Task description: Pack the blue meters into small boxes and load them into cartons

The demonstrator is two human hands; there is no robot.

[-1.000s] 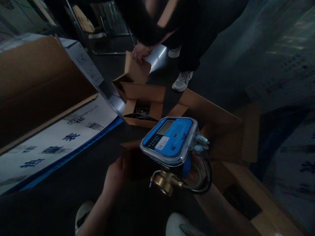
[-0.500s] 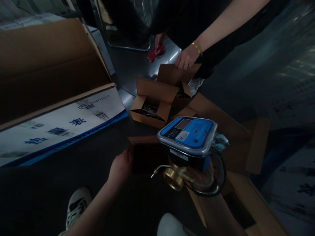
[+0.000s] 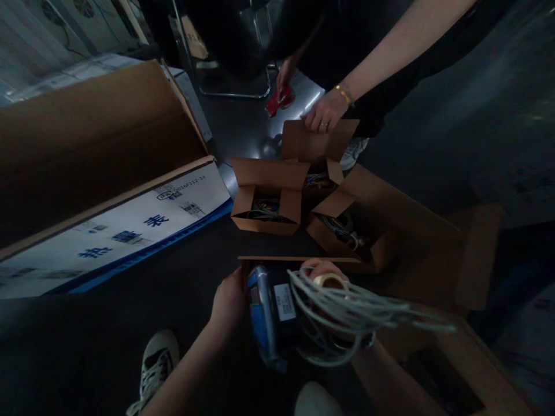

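A blue-faced meter (image 3: 269, 315) with a brass fitting lies turned on its side, its face to the left, inside a small open cardboard box (image 3: 299, 259) in front of me. A coil of pale cable (image 3: 351, 312) lies across it. My right hand (image 3: 324, 270) is closed on the meter from the right, mostly hidden by the cable. My left hand (image 3: 228, 301) is closed on the left side of the small box, right beside the meter's face.
Another person's hand (image 3: 324, 113) rests on a flap of an open small box (image 3: 318, 141); their other hand (image 3: 284, 78) touches a red item. Two more open boxes (image 3: 265, 199) with wiring stand beyond. A large carton (image 3: 99, 173) lies left, my shoe (image 3: 156, 361) below.
The meter was held upright above the box with its blue face up. Now it is tipped on its side and lowered into the box, with the cable coil on top. The view shifted slightly.
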